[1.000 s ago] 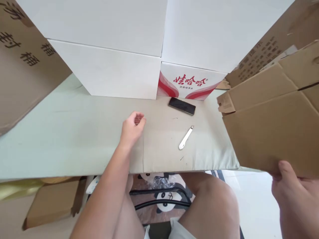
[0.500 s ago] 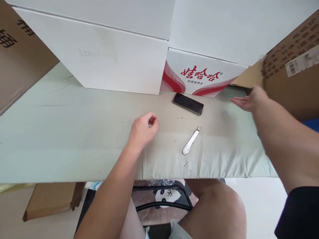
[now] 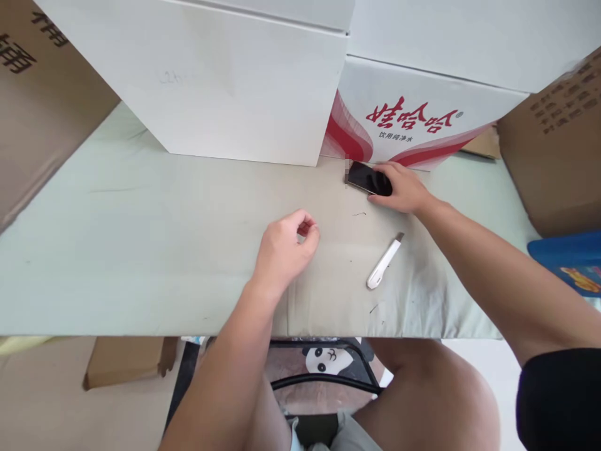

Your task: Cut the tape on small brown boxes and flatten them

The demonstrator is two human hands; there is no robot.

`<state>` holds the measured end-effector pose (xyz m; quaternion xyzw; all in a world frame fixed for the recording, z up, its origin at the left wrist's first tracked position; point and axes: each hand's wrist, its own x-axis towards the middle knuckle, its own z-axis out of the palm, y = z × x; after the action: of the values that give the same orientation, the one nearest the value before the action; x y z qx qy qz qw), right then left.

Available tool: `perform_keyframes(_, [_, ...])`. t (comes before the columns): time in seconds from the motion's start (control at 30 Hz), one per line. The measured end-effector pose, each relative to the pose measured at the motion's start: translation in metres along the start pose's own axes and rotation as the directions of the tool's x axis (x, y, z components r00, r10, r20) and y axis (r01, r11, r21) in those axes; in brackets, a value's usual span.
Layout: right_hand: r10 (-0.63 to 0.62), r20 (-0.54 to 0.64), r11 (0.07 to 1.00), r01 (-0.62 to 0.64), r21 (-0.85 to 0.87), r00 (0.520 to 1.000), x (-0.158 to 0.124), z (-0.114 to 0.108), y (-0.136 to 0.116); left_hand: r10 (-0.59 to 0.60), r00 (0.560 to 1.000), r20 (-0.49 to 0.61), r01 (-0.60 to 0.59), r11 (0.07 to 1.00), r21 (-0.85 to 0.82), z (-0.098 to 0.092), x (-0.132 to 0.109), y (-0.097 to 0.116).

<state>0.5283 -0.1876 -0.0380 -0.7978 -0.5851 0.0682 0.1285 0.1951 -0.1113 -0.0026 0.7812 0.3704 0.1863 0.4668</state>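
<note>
My right hand (image 3: 401,186) has its thumb and fingers around the right end of a black smartphone (image 3: 365,178), which lies on the cloth-covered table (image 3: 154,250) close to a red-and-white water carton (image 3: 404,119). Resting on the cloth in the middle, my left hand (image 3: 287,247) has its fingers curled towards the thumb, and nothing shows in them. Between the two forearms lies a white utility knife (image 3: 385,262), its metal tip pointing up and right.
A large white box (image 3: 235,94) stands behind my left hand. Brown cardboard boxes (image 3: 37,106) flank the table, another (image 3: 554,144) on the right. A blue item (image 3: 568,254) sits at the right edge. Below the table are a flat carton (image 3: 126,362) and a black metal frame (image 3: 323,378).
My right hand has come leftwards from beside the right-hand boxes and taken hold of the phone. My left hand keeps its curled pose. The camera view has shifted slightly.
</note>
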Motion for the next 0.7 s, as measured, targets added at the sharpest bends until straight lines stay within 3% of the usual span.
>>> perform_keyframes(0.1, [-0.110,0.082,0.993,0.106,0.048,0.991,0.026,0.000,-0.002,0.019,1.000,0.008,-0.019,1.000,-0.015,0.003,0.002,0.001])
perform_keyframes(0.2, [-0.115,0.083,0.990,0.107,0.093,0.990,0.038,0.002,-0.003,0.029,0.999,0.015,-0.029,0.999,-0.018,0.005,0.005,0.002])
perform_keyframes(0.4, [-0.045,0.041,0.991,0.039,0.130,0.998,0.032,0.002,0.001,0.009,1.000,0.013,-0.009,1.000,-0.027,0.001,0.006,0.003])
perform_keyframes(0.7, [-0.135,0.011,0.985,0.133,0.107,0.991,0.032,0.008,-0.020,0.012,1.000,0.010,-0.011,0.999,-0.043,0.000,0.004,0.004])
